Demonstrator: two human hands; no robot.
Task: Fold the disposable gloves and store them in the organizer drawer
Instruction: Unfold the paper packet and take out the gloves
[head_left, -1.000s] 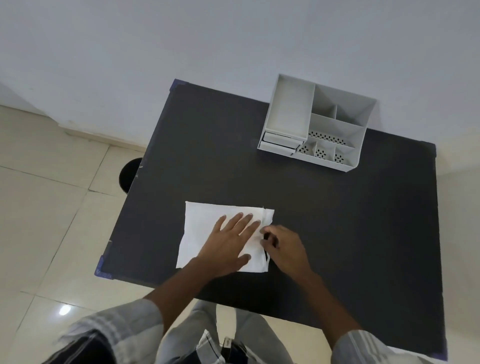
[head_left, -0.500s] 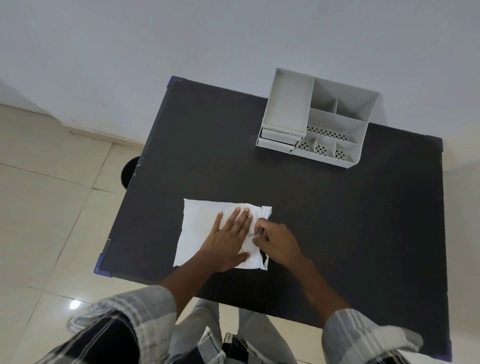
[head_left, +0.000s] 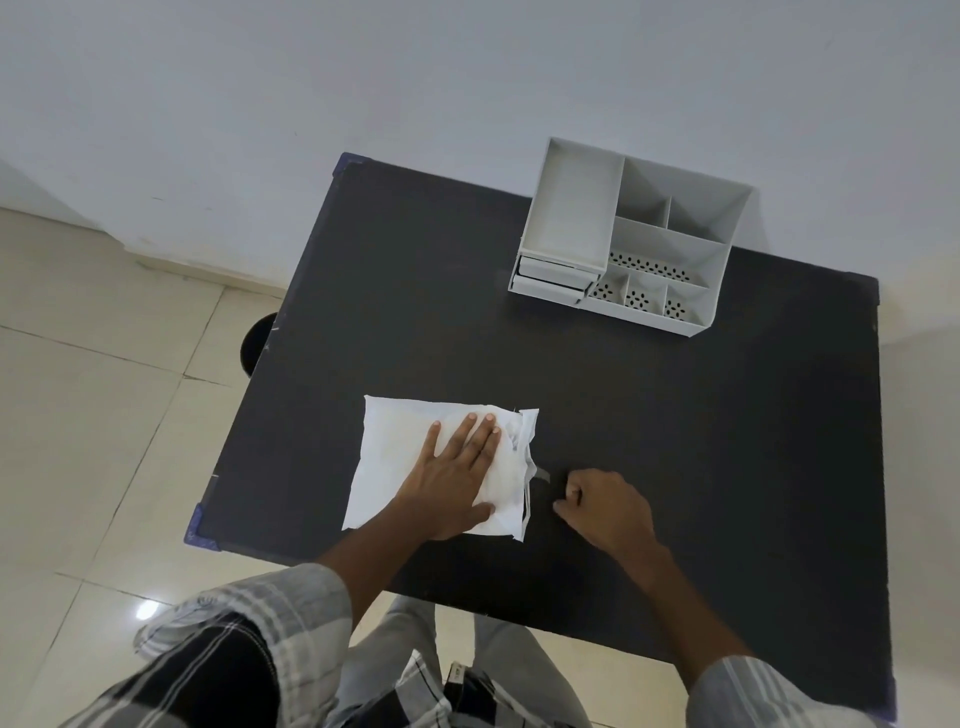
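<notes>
A white packet of disposable gloves lies flat on the black table, near its front left. My left hand presses flat on the packet's right half, fingers stretched out. My right hand is just right of the packet with its fingers curled and pinched. A thin translucent glove stretches from the packet's open right end to those fingers. The white organizer stands at the table's back right. Its two small drawers at the front left are pushed in.
The organizer has several open compartments on top, some with perforated floors. A dark round object sits on the tiled floor beside the table's left edge. The table's back edge meets a white wall. Blue tape marks the table's left corners.
My right hand has pulled away to the right from the packet's open end, drawing a translucent glove out. My left hand has stayed pressed on the packet.
</notes>
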